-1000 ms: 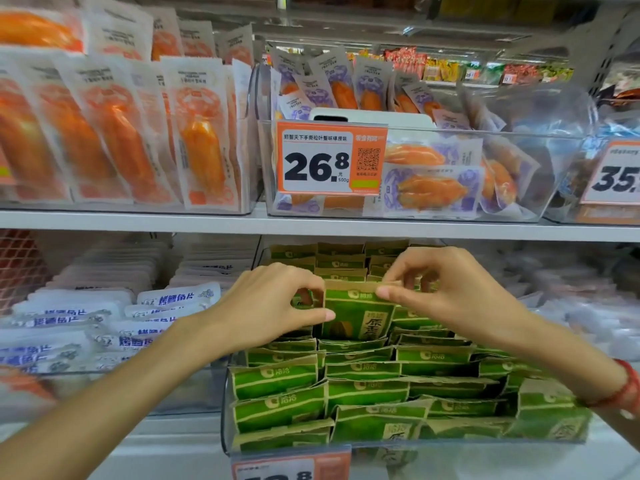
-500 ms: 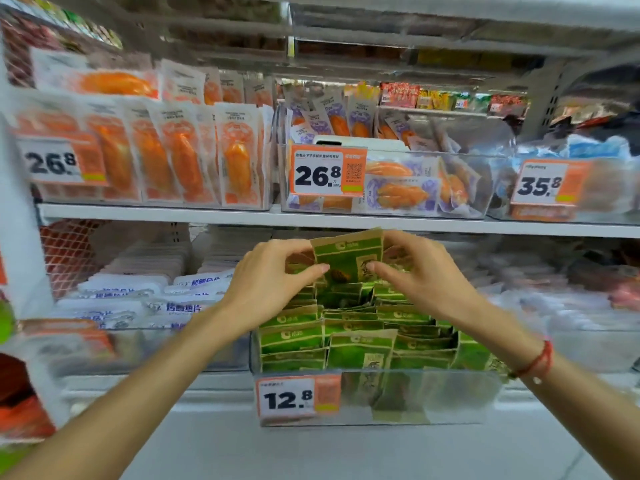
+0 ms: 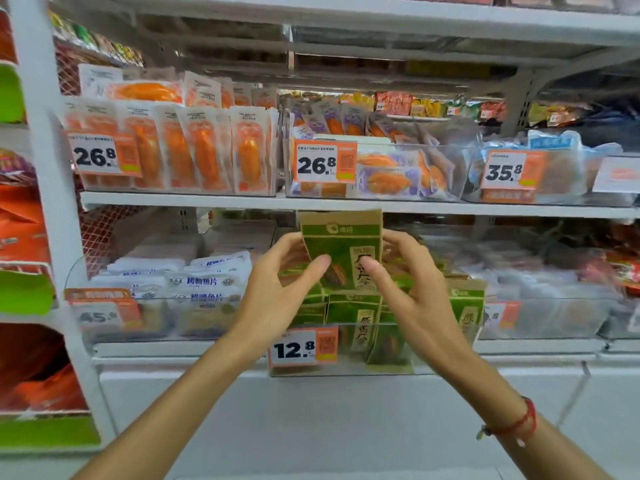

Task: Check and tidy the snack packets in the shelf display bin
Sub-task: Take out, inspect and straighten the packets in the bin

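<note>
A green and tan snack packet point(image 3: 341, 247) is held upright above the clear display bin point(image 3: 388, 367) on the lower shelf. My left hand point(image 3: 277, 292) pinches its left edge, thumb on the front. My right hand point(image 3: 408, 289) pinches its right side, thumb on the front too. Below them the bin holds several more green packets point(image 3: 349, 317), some standing, with a 12.8 price tag point(image 3: 303, 348) on its front wall. A red cord bracelet is on my right wrist.
A bin of white and blue fish packets point(image 3: 207, 285) stands to the left. The upper shelf edge point(image 3: 346, 204) runs just above the lifted packet, carrying bins of orange packets point(image 3: 204, 154). Blurred clear bins point(image 3: 547, 306) sit to the right. A white upright post point(image 3: 45, 168) is at far left.
Both hands have lifted one green packet up out of the bin to just under the upper shelf. The view has pulled back from the shelf.
</note>
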`<state>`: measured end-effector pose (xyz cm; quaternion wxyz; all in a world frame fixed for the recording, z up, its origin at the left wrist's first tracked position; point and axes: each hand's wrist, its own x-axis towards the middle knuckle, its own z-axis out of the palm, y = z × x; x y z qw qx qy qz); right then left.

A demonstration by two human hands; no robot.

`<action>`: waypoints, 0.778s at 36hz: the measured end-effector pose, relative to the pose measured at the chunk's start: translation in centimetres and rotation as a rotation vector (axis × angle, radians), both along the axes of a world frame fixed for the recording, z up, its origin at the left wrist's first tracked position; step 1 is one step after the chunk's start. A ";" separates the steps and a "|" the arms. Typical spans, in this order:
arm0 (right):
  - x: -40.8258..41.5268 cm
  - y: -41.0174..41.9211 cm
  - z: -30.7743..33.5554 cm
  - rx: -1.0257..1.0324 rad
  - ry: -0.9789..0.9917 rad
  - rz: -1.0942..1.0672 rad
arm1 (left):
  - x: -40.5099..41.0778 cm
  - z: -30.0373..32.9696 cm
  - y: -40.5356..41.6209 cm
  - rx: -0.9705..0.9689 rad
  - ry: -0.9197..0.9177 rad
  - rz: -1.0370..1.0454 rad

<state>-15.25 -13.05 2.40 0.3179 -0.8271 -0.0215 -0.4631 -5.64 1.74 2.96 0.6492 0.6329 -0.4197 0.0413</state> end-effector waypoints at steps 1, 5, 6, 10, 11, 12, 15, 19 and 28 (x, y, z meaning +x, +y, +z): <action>-0.3 0.3 -0.6 -0.022 -0.031 -0.019 | -0.6 -0.5 0.3 -0.033 0.013 -0.007; -1.6 1.4 -1.7 -0.145 -0.141 -0.107 | -2.4 -1.4 1.7 -0.084 -0.011 -0.027; -1.9 1.6 -1.7 -0.156 -0.151 -0.111 | -2.7 -1.5 2.0 -0.077 -0.023 -0.037; -2.5 1.9 -2.9 -0.156 -0.128 -0.093 | -2.8 -2.4 2.8 -0.036 -0.030 -0.046; -2.5 1.9 -3.3 -0.140 -0.107 -0.078 | -2.7 -2.8 2.9 -0.017 -0.021 -0.047; -2.5 1.9 -3.8 -0.115 -0.077 -0.057 | -2.6 -3.4 2.9 0.004 -0.010 -0.050; -2.1 1.6 -5.2 -0.015 0.091 0.015 | -2.1 -5.3 2.9 0.061 0.075 -0.057; -1.6 1.6 -7.0 0.220 0.303 0.119 | -1.3 -7.6 2.7 0.153 0.225 -0.056; -1.2 1.3 -7.1 0.416 0.271 0.097 | -1.0 -9.2 2.9 0.303 0.358 -0.107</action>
